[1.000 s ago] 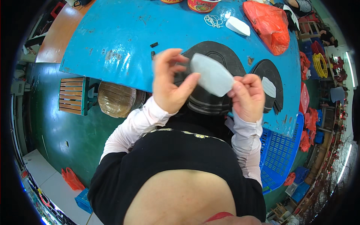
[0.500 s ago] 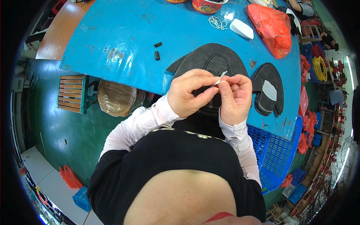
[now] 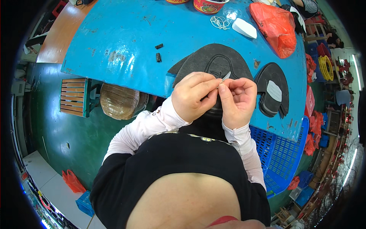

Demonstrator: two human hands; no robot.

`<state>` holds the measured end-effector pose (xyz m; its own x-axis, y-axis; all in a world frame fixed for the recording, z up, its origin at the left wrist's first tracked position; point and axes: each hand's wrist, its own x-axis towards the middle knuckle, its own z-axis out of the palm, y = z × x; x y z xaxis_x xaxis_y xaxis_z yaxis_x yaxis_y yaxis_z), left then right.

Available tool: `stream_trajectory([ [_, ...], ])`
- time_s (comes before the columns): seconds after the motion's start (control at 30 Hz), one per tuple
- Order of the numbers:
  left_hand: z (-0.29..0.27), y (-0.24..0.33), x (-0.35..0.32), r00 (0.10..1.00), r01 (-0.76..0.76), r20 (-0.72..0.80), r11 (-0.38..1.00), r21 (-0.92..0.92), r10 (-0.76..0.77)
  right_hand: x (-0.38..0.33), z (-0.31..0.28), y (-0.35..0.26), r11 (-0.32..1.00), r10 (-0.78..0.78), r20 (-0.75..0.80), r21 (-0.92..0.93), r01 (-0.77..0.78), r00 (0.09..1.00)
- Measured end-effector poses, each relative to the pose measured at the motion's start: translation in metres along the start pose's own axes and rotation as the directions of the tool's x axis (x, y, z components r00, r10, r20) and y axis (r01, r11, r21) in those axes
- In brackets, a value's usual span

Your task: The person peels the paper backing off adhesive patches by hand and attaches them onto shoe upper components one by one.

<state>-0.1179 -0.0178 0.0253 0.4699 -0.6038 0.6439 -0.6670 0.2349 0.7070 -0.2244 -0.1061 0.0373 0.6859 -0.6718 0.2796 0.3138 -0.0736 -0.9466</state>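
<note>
Above the near edge of the blue table, my left hand [image 3: 193,97] and my right hand [image 3: 239,102] meet at the fingertips. Between them they pinch a thin white strip [image 3: 227,75], which looks like paper or a sticker; its pointed end sticks up. Both thumbs press against forefingers, and the strip's lower end is hidden. Just behind my hands lies a large black moulded piece [image 3: 213,51] with a curved outline and raised lines. To its right is a stack of smaller black curved pieces [image 3: 263,78], with a white oval sheet [image 3: 274,91] on top.
Two small black bits [image 3: 158,57] lie on the blue table [image 3: 103,42]. Farther back are a red bowl [image 3: 209,7], white string [image 3: 220,23], a white block [image 3: 244,28] and a red plastic bag [image 3: 272,28]. A blue basket [image 3: 284,160] stands below right; a slatted stool [image 3: 73,96] is at left.
My left fingers have closed in nearer my right fingertips, and the gap between left thumb and forefinger has narrowed. The white strip now stands steeper. The view has shifted slightly.
</note>
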Motion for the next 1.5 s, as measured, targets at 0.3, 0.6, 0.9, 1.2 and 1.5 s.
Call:
stream_trajectory([
  [0.3, 0.004, 0.003, -0.001, 0.999, -0.007, 0.031, 1.000, 0.005, 0.007, -0.001, -0.005, 0.002, 0.994, 0.043, -0.052, -0.096, -0.048, 0.998],
  [0.6, 0.008, 0.006, 0.002, 0.996, -0.083, 0.054, 0.989, 0.123, 0.077, 0.000, -0.012, -0.001, 0.990, 0.095, -0.065, -0.096, -0.101, 0.993],
  [0.9, 0.003, 0.013, 0.006, 0.963, 0.239, 0.159, 0.963, -0.125, -0.218, -0.008, -0.015, 0.010, 0.973, -0.126, 0.014, -0.196, 0.127, 0.992],
  [1.2, 0.000, 0.012, 0.002, 0.836, 0.548, 0.228, 0.784, -0.290, -0.500, -0.008, -0.017, 0.004, 0.996, -0.068, 0.060, -0.052, 0.071, 0.996],
  [1.5, -0.008, 0.009, 0.005, 0.925, 0.358, 0.184, 0.926, -0.123, -0.333, -0.008, -0.015, 0.002, 0.988, -0.002, 0.139, -0.151, 0.024, 0.990],
])
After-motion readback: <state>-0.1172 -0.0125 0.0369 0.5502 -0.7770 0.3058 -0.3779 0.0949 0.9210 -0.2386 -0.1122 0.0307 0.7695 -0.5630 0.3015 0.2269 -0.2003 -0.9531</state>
